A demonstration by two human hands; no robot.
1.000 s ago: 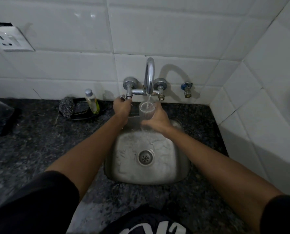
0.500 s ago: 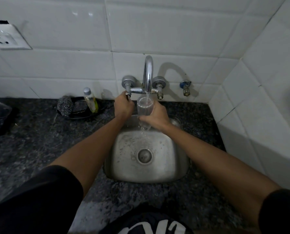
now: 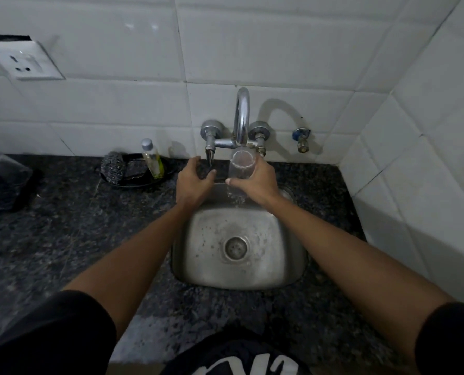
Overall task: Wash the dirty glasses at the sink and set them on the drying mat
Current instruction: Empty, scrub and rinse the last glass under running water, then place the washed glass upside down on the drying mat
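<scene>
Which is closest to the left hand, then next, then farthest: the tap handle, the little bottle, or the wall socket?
1. Tap handle, right by the left hand's fingers.
2. Little bottle, on the counter to its left.
3. Wall socket, high on the far-left tiles.

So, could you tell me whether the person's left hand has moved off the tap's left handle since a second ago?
Yes. The left hand has let go, now open just below the left metal tap handle.
</scene>
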